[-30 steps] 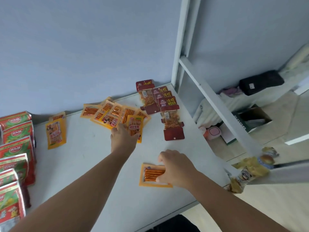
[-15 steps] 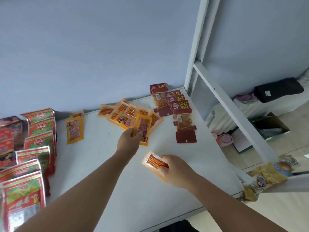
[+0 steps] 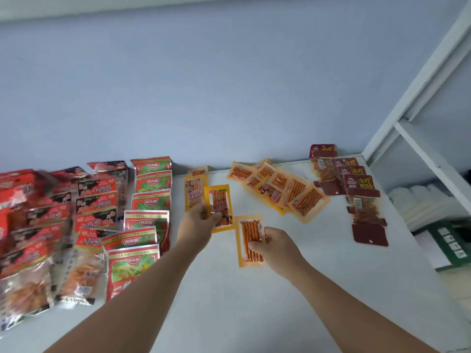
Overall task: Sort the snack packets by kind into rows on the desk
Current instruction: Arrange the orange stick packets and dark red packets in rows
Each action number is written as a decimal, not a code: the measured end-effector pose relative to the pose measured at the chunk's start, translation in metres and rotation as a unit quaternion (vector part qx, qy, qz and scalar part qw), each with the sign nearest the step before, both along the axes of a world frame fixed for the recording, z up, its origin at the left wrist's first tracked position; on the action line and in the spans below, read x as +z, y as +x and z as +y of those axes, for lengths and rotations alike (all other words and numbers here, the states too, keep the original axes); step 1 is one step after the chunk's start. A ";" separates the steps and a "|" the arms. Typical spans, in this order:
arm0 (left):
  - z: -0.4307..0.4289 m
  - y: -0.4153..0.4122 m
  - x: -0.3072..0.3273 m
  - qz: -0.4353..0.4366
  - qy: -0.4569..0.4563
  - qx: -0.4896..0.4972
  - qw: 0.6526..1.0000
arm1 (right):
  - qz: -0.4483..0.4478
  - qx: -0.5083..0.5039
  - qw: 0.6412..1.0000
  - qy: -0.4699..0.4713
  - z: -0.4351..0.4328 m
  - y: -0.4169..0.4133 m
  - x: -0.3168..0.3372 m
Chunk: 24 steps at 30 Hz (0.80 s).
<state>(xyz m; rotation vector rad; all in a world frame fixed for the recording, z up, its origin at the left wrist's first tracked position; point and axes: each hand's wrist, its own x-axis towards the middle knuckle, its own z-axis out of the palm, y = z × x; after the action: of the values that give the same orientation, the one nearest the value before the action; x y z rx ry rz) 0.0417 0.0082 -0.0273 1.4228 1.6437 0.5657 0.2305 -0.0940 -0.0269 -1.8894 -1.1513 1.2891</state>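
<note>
Packets of an orange kind are held over the middle of the white desk (image 3: pixel 254 289), one in each hand. The left hand (image 3: pixel 197 222) is closed in a pinch on the lower left corner of a yellow packet (image 3: pixel 219 205), which is kept upright with its long side pointing to the desk's back edge. Whether this packet touches the desk cannot be told. The right hand (image 3: pixel 274 244) is curled round the right edge of a stick packet (image 3: pixel 249 236), whose clear window shows long orange sticks. It is held just right of the desk's middle, close beside the yellow packet but apart from it.

Two more yellow packets (image 3: pixel 194 192) are laid at the desk's back edge, just behind the one in the left hand. A loose fan of orange packets (image 3: pixel 280 186) is spread toward the desk's back right, with its pieces overlapping. A row of dark red packets (image 3: pixel 356 189) is set along the desk's right edge, from the back corner forward. Green-and-red packets (image 3: pixel 147 200) are lined up left of the desk's middle, from back to front. Red-and-black packets (image 3: pixel 95 202) are ranged at the desk's left end, where the picture is blurred.
</note>
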 end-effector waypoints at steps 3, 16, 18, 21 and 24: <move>0.014 -0.028 -0.007 0.037 0.004 0.007 0.999 | -0.002 -0.008 1.000 -0.012 0.017 -0.028 -0.002; 0.039 -0.041 -0.026 0.077 -0.089 0.037 0.992 | -0.010 0.010 0.999 -0.033 0.068 -0.072 -0.014; 0.037 -0.040 -0.022 0.077 -0.091 0.042 0.992 | -0.011 0.034 0.998 -0.043 0.076 -0.075 -0.016; 0.029 -0.040 -0.016 0.088 -0.080 0.051 0.992 | -0.024 0.055 0.997 -0.044 0.086 -0.084 -0.017; 0.021 -0.039 -0.007 0.115 -0.051 0.045 0.991 | -0.038 0.072 0.996 -0.039 0.093 -0.091 -0.018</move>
<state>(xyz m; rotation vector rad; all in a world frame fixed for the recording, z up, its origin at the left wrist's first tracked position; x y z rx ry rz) 0.0026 0.0290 -0.0347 1.3846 1.8997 0.3721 0.1391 -0.0009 -0.0452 -1.9559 -1.3156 1.3684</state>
